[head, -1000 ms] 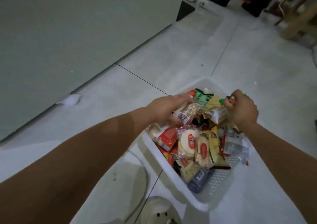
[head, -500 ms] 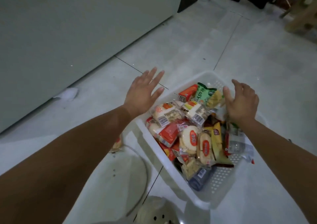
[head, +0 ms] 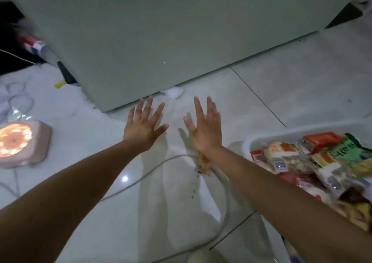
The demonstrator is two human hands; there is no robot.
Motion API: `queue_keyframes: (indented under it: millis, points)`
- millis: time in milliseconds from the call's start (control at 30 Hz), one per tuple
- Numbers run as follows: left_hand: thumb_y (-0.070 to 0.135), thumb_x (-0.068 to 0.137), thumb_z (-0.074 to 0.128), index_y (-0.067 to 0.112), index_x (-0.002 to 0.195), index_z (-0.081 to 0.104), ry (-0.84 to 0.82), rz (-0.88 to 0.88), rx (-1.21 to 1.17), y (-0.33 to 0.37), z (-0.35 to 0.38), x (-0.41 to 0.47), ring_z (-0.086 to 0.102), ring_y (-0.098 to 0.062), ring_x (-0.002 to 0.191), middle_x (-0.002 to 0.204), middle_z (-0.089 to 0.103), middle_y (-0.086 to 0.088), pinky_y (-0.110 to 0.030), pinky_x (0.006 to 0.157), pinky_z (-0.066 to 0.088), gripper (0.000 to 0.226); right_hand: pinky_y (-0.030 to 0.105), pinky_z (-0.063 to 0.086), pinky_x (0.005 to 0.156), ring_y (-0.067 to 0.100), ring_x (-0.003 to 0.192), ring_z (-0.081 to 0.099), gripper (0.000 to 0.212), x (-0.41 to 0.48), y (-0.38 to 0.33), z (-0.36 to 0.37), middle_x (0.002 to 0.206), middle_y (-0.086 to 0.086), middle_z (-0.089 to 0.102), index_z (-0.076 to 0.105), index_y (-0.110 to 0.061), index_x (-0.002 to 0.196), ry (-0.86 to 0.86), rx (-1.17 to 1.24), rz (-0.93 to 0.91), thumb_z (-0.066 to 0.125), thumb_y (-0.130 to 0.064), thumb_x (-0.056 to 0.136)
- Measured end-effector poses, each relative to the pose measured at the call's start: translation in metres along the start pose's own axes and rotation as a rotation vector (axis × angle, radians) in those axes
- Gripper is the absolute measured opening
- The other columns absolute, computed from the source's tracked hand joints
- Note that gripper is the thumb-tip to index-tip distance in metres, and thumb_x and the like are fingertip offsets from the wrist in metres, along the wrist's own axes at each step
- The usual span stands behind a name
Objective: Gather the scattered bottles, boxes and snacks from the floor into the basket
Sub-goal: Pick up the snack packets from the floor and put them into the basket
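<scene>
Head view, looking down at a pale tiled floor (head: pixel 302 71) w/ a grey cabinet (head: pixel 161 31) across the top.

Both bare arms reach fwd. The left hand (head: pixel 144 125) and right hand (head: pixel 203 127) are side by side above the floor, palms down. Grip on each is wide: fingers straight and spread, holding nothing.

At right, a white basket (head: pixel 281 134) sits on the floor, heaped w/ packaged snacks (head: pixel 302 162) in red, green and yellow wrappers. It is just beside the right forearm.

One small snack pkt (head: pixel 202 163), orange and pale, lies loose on the floor just under the right wrist, btwn the hand and the person's body. Part of it is hidden by the forearm. Its long axis seems to run roughly near-to-far, in line w/ the arm. A white cable (head: pixel 141 174) curves past it.

Likely next pick: this pkt. The right hand is much the nearer, but its fingers point beyond the pkt, so it would need to draw back toward the body and come down. The basket is then a short move to the right.

Far left, well apart from the left hand, is a pink box (head: pixel 43 139) w/ an orange picture on top. Upper left, a blurred bottle (head: pixel 38 47) w/ a red and blue label lies by the cabinet corner. Both are prob. yet to be gathered; the left hand is nearer to them.
</scene>
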State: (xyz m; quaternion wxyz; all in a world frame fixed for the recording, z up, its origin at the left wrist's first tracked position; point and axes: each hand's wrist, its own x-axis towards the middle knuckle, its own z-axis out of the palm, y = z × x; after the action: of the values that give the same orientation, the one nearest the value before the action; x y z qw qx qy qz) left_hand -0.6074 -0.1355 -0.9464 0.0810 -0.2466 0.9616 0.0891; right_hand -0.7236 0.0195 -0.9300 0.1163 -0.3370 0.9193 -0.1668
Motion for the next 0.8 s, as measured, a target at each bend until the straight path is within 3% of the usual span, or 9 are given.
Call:
queue_keyframes:
  millis: [133, 267, 333, 400, 467, 567, 700, 800]
  points:
    - [0.065, 0.09, 0.01, 0.037, 0.149, -0.014, -0.014, -0.012, 0.057, -0.034, -0.002, -0.018, -0.019, -0.025, 0.145, 0.157, -0.024, -0.002, -0.044, 0.117, -0.008, 0.07, 0.041, -0.005, 0.119, 0.026, 0.146, -0.012, 0.077, -0.041, 0.021, 0.068, 0.158, 0.013, -0.014, -0.005, -0.024, 0.151, -0.171, -0.011, 0.126, 0.02, -0.064, 0.09]
    - [0.071, 0.084, -0.001, 0.037, 0.149, -0.016, -0.044, -0.003, 0.101, -0.052, 0.002, -0.027, -0.023, -0.023, 0.144, 0.156, -0.026, -0.003, -0.042, 0.115, -0.012, 0.074, 0.042, 0.001, 0.119, 0.031, 0.147, 0.005, 0.08, -0.045, 0.027, 0.082, 0.158, 0.018, 0.005, 0.012, -0.014, 0.152, -0.075, -0.117, 0.05, 0.007, -0.058, 0.085]
    - [0.072, 0.08, -0.007, 0.037, 0.148, -0.016, -0.037, -0.009, 0.092, -0.052, 0.007, -0.027, -0.023, -0.022, 0.143, 0.156, -0.026, -0.002, -0.042, 0.115, -0.011, 0.077, 0.042, 0.004, 0.118, 0.031, 0.146, 0.012, 0.073, -0.039, 0.022, 0.081, 0.157, 0.018, 0.012, 0.019, -0.01, 0.15, 0.019, -0.112, 0.084, 0.012, -0.052, 0.091]
    - [0.069, 0.085, -0.001, 0.036, 0.148, -0.016, -0.034, -0.011, 0.087, -0.048, 0.011, -0.025, -0.023, -0.023, 0.143, 0.156, -0.025, -0.003, -0.043, 0.116, -0.01, 0.073, 0.044, 0.008, 0.117, 0.033, 0.144, 0.019, 0.068, -0.038, 0.023, 0.082, 0.155, 0.021, 0.02, 0.026, -0.004, 0.147, 0.111, -0.105, 0.177, 0.022, -0.047, 0.094]
    - [0.065, 0.088, 0.007, 0.034, 0.149, -0.016, -0.041, 0.005, 0.104, -0.041, 0.015, -0.021, -0.023, -0.024, 0.144, 0.157, -0.025, -0.003, -0.043, 0.116, -0.01, 0.071, 0.047, 0.017, 0.115, 0.037, 0.141, 0.025, 0.07, -0.043, 0.026, 0.086, 0.152, 0.025, 0.025, 0.028, 0.001, 0.145, 0.125, -0.074, 0.286, 0.025, -0.046, 0.093]
    - [0.063, 0.091, 0.013, 0.033, 0.149, -0.015, -0.031, 0.042, 0.102, -0.03, 0.02, -0.016, -0.021, -0.026, 0.144, 0.157, -0.023, -0.005, -0.043, 0.116, -0.01, 0.071, 0.049, 0.029, 0.11, 0.043, 0.134, 0.037, 0.066, -0.049, 0.031, 0.092, 0.143, 0.032, 0.037, 0.036, 0.005, 0.14, 0.112, -0.027, 0.298, 0.026, -0.039, 0.092]
    - [0.067, 0.086, 0.004, 0.033, 0.15, -0.013, -0.028, 0.101, 0.117, -0.022, 0.027, -0.014, -0.019, -0.027, 0.145, 0.158, -0.02, -0.005, -0.042, 0.115, -0.011, 0.075, 0.044, 0.026, 0.113, 0.04, 0.137, 0.034, 0.058, -0.045, 0.038, 0.094, 0.144, 0.029, 0.037, 0.036, 0.006, 0.14, 0.162, 0.052, 0.293, 0.026, -0.031, 0.096]
    - [0.071, 0.08, -0.01, 0.033, 0.15, -0.012, -0.014, 0.113, 0.126, -0.022, 0.028, -0.015, -0.016, -0.027, 0.146, 0.158, -0.019, -0.005, -0.043, 0.115, -0.01, 0.08, 0.038, 0.023, 0.115, 0.034, 0.14, 0.03, 0.047, -0.045, 0.045, 0.09, 0.148, 0.022, 0.036, 0.035, 0.004, 0.141, 0.178, 0.121, 0.287, 0.042, -0.016, 0.099]
